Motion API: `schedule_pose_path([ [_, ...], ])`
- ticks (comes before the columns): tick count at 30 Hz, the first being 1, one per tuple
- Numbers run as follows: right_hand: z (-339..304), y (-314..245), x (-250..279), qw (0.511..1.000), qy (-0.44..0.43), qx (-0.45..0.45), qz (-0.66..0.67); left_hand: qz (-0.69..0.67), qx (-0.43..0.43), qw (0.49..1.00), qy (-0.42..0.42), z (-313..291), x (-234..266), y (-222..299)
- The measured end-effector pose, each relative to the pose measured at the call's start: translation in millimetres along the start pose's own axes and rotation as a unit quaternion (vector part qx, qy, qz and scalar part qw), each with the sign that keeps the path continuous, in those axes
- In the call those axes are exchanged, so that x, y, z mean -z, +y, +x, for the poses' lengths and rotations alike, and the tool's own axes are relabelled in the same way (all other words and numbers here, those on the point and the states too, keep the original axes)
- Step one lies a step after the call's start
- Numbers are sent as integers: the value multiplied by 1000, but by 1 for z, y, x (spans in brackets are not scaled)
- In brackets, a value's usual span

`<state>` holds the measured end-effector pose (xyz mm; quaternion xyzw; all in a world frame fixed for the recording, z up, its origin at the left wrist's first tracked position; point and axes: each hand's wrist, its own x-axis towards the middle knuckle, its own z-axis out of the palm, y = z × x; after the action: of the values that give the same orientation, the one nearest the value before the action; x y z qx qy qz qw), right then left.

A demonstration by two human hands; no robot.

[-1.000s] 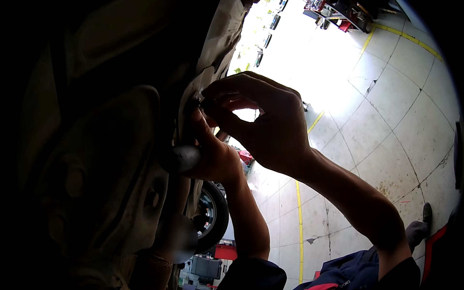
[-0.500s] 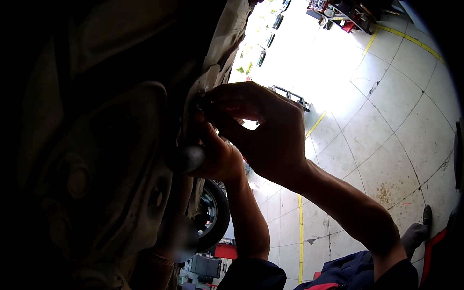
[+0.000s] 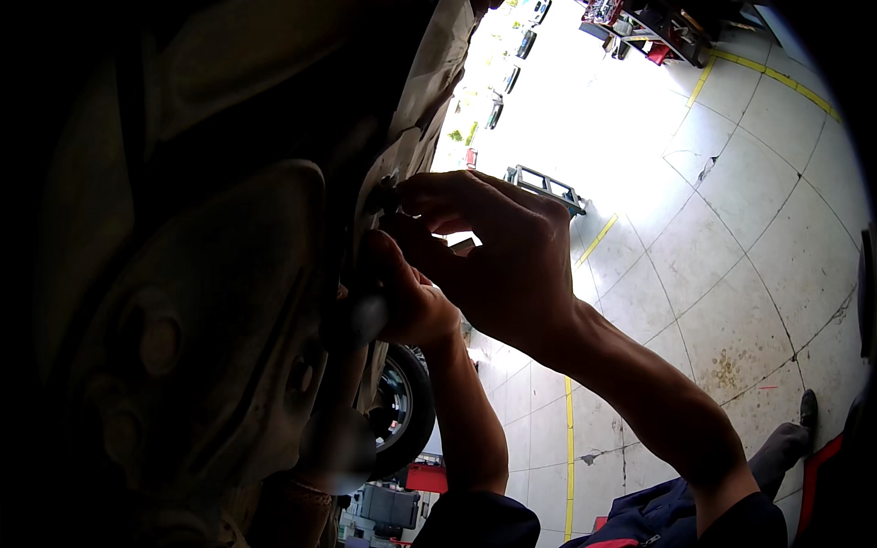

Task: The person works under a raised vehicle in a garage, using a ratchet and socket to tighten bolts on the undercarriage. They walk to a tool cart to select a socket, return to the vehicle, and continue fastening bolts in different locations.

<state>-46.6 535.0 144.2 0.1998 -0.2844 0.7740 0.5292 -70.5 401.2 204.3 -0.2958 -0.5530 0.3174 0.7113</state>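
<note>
Raised on the right, my right hand has its thumb and forefinger bent together at a small dark fastener-like piece on the edge of a vehicle's underside. That piece is too dark to name, and whether the fingers grip it or only touch it is hard to see. Just below, my left hand is closed against the same edge, its thumb pointing up and its other fingers mostly hidden. What it holds, if anything, lies in shadow. The dark underbody with bolt heads fills the left side.
A wheel with a tyre is below my left hand. Red and grey cases sit at the bottom. A low metal frame and a tool cart stand on the tiled floor, which has yellow lines.
My right fingertips have drawn back slightly to the right, so the small dark piece shows more. My left thumb has lowered a little. The view has shifted slightly.
</note>
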Motion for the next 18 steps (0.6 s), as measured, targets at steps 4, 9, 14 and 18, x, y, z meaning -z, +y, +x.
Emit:
schedule_pose_path([
  [4, 1, 6, 3, 992, -10, 61, -110, 48, -41, 998, 30, 8, 1, 6],
  [9, 2, 3, -3, 976, -21, 80, -203, 34, -54, 998, 25, 3, -3, 2],
  [14, 1, 6, -7, 954, -29, 145, -260, 44, -26, 998, -23, -7, -6, 2],
  [18, 8, 2, -2, 957, -46, 117, -263, 105, -58, 993, -8, -5, -4, 6],
])
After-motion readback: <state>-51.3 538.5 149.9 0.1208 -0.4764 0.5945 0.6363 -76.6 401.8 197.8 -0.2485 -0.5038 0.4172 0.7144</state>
